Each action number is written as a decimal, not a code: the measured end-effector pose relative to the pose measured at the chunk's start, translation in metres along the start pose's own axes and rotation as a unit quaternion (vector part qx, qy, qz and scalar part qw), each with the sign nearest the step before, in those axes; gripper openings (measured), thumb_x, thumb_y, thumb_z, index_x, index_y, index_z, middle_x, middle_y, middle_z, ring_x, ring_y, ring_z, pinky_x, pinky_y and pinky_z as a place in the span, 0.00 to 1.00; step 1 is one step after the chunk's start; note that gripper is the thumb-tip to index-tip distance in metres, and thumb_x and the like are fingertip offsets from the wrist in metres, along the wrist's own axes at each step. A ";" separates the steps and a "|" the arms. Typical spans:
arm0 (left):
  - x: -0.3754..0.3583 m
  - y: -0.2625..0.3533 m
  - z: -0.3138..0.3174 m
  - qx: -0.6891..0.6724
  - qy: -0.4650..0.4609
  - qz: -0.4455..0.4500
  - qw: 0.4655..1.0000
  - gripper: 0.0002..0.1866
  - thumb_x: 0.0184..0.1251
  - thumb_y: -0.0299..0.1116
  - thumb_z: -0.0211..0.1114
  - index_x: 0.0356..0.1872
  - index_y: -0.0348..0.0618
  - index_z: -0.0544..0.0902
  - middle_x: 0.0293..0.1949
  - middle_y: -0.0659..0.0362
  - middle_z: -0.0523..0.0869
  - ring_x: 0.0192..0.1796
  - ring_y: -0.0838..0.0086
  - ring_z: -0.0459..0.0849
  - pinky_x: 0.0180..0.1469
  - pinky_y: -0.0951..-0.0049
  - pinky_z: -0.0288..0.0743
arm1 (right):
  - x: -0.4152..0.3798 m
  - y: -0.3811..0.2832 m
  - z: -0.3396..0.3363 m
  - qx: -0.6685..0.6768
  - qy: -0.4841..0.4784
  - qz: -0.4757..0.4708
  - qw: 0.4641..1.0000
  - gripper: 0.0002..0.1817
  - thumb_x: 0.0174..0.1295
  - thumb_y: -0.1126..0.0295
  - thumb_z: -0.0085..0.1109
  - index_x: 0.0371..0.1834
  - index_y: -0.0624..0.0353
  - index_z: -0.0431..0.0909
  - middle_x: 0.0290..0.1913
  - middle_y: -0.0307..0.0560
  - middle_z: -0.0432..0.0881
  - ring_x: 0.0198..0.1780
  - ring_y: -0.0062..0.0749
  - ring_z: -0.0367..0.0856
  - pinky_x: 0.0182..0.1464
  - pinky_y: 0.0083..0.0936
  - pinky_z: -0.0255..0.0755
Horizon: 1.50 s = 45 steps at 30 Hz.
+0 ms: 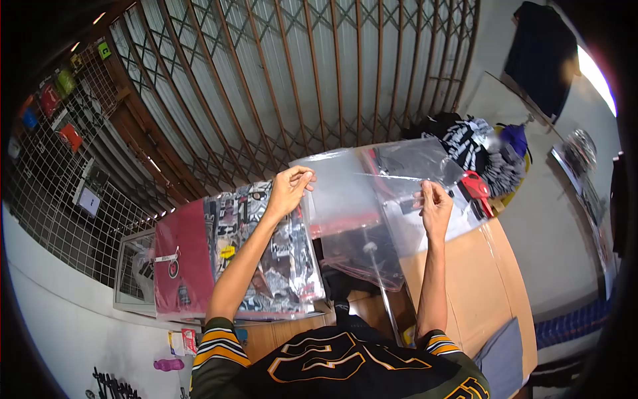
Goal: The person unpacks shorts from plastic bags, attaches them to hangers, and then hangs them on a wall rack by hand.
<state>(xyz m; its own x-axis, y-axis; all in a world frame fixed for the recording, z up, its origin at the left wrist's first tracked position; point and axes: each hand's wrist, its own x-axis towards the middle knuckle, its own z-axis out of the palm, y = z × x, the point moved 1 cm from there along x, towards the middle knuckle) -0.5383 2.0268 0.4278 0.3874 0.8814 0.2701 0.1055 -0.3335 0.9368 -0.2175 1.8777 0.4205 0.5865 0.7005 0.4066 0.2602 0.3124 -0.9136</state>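
A clear plastic bag (340, 199) is stretched out in front of me, its thin upper edge running between my two hands. My left hand (291, 191) pinches the bag near its left corner, above a plastic-wrapped stack of patterned fabric (266, 259). On the other side, my right hand (435, 207) has thumb and fingers closed at the edge of the clear plastic. Below it lies a white sheet (412, 241) under more clear film. Just right of that hand sits a red tape dispenser (475, 193). Overlapping transparent layers make the bag's far edge hard to trace.
A maroon packed garment (181, 259) lies at the left. Cardboard (465, 279) covers the right side, with folded grey-blue cloth (502, 359) near me. Black-and-white gloves (488, 149) are piled at the back right. A metal folding gate (299, 80) stands behind.
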 end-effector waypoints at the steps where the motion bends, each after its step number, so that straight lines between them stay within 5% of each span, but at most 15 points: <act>1: 0.018 -0.006 -0.003 0.004 0.003 -0.011 1.000 0.12 0.76 0.36 0.60 0.47 0.36 0.82 0.38 0.58 0.88 0.34 0.82 0.84 0.32 0.84 0.74 | 0.018 0.007 0.010 -0.006 -0.015 0.008 1.000 0.14 0.73 0.63 0.56 0.42 0.66 0.83 0.26 0.42 0.83 0.20 0.16 0.77 0.19 0.13 0.62; 6: 0.107 -0.058 -0.026 -0.016 0.031 -0.024 0.999 0.13 0.75 0.36 0.60 0.48 0.35 0.82 0.38 0.56 0.88 0.32 0.80 0.85 0.31 0.82 0.77 | 0.114 0.058 0.071 -0.031 -0.064 0.014 0.997 0.15 0.71 0.62 0.59 0.39 0.66 0.83 0.22 0.36 0.79 0.20 0.16 0.76 0.21 0.16 0.63; 9: 0.154 -0.098 -0.040 -0.014 0.055 -0.046 0.997 0.13 0.76 0.35 0.59 0.47 0.34 0.82 0.37 0.54 0.88 0.33 0.74 0.88 0.31 0.79 0.80 | 0.165 0.094 0.109 -0.124 -0.036 -0.021 0.991 0.18 0.67 0.58 0.63 0.37 0.67 0.84 0.23 0.41 0.82 0.28 0.21 0.80 0.34 0.22 0.71; 12: 0.186 -0.120 -0.047 -0.022 0.091 -0.076 0.993 0.12 0.75 0.34 0.59 0.45 0.33 0.82 0.36 0.52 0.88 0.33 0.72 0.89 0.32 0.78 0.82 | 0.187 0.111 0.141 -0.122 0.015 -0.041 0.992 0.22 0.66 0.59 0.63 0.55 0.66 0.78 0.43 0.59 0.86 0.45 0.42 0.85 0.50 0.32 0.75; 15: 0.214 -0.145 -0.055 -0.028 0.123 -0.109 0.986 0.11 0.75 0.32 0.59 0.44 0.32 0.82 0.36 0.50 0.88 0.34 0.69 0.90 0.33 0.77 0.84 | 0.159 0.096 0.158 -0.140 0.021 -0.149 0.979 0.30 0.66 0.62 0.62 0.64 0.71 0.69 0.64 0.67 0.73 0.66 0.57 0.71 0.67 0.42 0.63; 20: 0.240 -0.205 -0.065 0.022 0.168 -0.157 0.973 0.10 0.74 0.29 0.58 0.44 0.32 0.83 0.35 0.49 0.89 0.34 0.69 0.91 0.33 0.75 0.85 | 0.056 0.138 0.181 -0.235 -0.186 -0.157 0.941 0.30 0.65 0.62 0.61 0.67 0.66 0.67 0.67 0.66 0.70 0.68 0.63 0.66 0.70 0.52 0.57; 25: 0.247 -0.230 -0.060 0.041 0.175 -0.170 0.969 0.10 0.74 0.29 0.58 0.46 0.33 0.82 0.34 0.53 0.90 0.29 0.72 0.89 0.27 0.78 0.81 | -0.007 0.181 0.191 -0.309 -0.286 -0.085 0.903 0.34 0.64 0.58 0.62 0.72 0.56 0.64 0.73 0.63 0.62 0.75 0.63 0.56 0.71 0.64 0.50; 27: 0.241 -0.236 -0.056 0.072 0.159 -0.165 0.971 0.14 0.71 0.33 0.62 0.50 0.33 0.80 0.37 0.51 0.88 0.35 0.68 0.89 0.34 0.73 0.82 | -0.017 0.193 0.191 -0.310 -0.287 -0.066 0.904 0.33 0.64 0.58 0.62 0.71 0.54 0.65 0.73 0.62 0.63 0.74 0.65 0.56 0.72 0.65 0.47; 29: 0.235 -0.243 -0.049 0.306 0.170 -0.043 0.936 0.23 0.66 0.38 0.65 0.56 0.32 0.76 0.43 0.46 0.86 0.46 0.59 0.87 0.48 0.64 0.80 | -0.021 0.205 0.193 -0.309 -0.293 -0.047 0.904 0.32 0.64 0.58 0.62 0.71 0.53 0.66 0.72 0.62 0.65 0.74 0.67 0.57 0.72 0.66 0.45; 30: 0.227 -0.228 -0.040 0.312 0.125 -0.054 0.940 0.31 0.62 0.43 0.68 0.61 0.32 0.73 0.54 0.40 0.81 0.58 0.51 0.79 0.60 0.57 0.73 | -0.022 0.209 0.193 -0.289 -0.294 -0.033 0.910 0.32 0.64 0.58 0.62 0.71 0.53 0.66 0.72 0.62 0.65 0.74 0.66 0.57 0.73 0.65 0.45; 34: 0.162 -0.205 0.011 0.308 -0.108 0.043 0.944 0.30 0.64 0.42 0.66 0.62 0.32 0.72 0.63 0.38 0.73 0.65 0.47 0.72 0.68 0.56 0.66 | -0.020 0.237 0.192 -0.201 -0.298 0.017 0.933 0.32 0.64 0.61 0.63 0.70 0.56 0.66 0.71 0.63 0.67 0.73 0.66 0.59 0.73 0.63 0.47; 36: 0.111 -0.169 0.047 0.331 -0.245 -0.052 0.910 0.31 0.65 0.42 0.65 0.62 0.29 0.70 0.62 0.35 0.73 0.66 0.44 0.71 0.69 0.56 0.65 | -0.017 0.242 0.188 -0.167 -0.289 0.017 0.943 0.31 0.64 0.63 0.63 0.69 0.57 0.67 0.70 0.64 0.67 0.73 0.67 0.60 0.73 0.62 0.48; 38: 0.078 -0.108 0.073 0.388 -0.443 -0.181 0.788 0.37 0.68 0.45 0.63 0.67 0.27 0.63 0.67 0.34 0.66 0.69 0.39 0.67 0.71 0.53 0.64 | -0.018 0.241 0.186 -0.134 -0.279 0.016 0.951 0.30 0.63 0.65 0.63 0.69 0.59 0.67 0.70 0.65 0.68 0.72 0.67 0.61 0.73 0.61 0.48; 40: 0.038 -0.114 0.088 0.453 -0.516 -0.149 0.712 0.46 0.68 0.52 0.62 0.71 0.22 0.55 0.72 0.28 0.55 0.74 0.33 0.57 0.73 0.44 0.57 | -0.021 0.227 0.180 -0.202 -0.247 -0.014 0.948 0.29 0.63 0.67 0.63 0.68 0.60 0.68 0.70 0.65 0.68 0.73 0.67 0.60 0.72 0.64 0.47; 45: 0.004 -0.143 0.105 0.486 -0.550 -0.190 0.652 0.53 0.68 0.57 0.59 0.74 0.22 0.43 0.74 0.24 0.43 0.77 0.33 0.45 0.72 0.30 0.48 | -0.036 0.199 0.165 -0.348 -0.239 -0.032 0.906 0.30 0.61 0.66 0.63 0.68 0.60 0.69 0.71 0.70 0.63 0.74 0.71 0.55 0.70 0.71 0.44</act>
<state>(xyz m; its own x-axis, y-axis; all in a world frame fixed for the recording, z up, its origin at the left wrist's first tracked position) -0.4557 2.0426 0.2719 0.5308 0.3671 -0.7639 0.7083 -0.6870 0.1620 -0.3132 2.0207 0.2247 0.1980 0.9448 0.2609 0.8002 -0.0021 -0.5997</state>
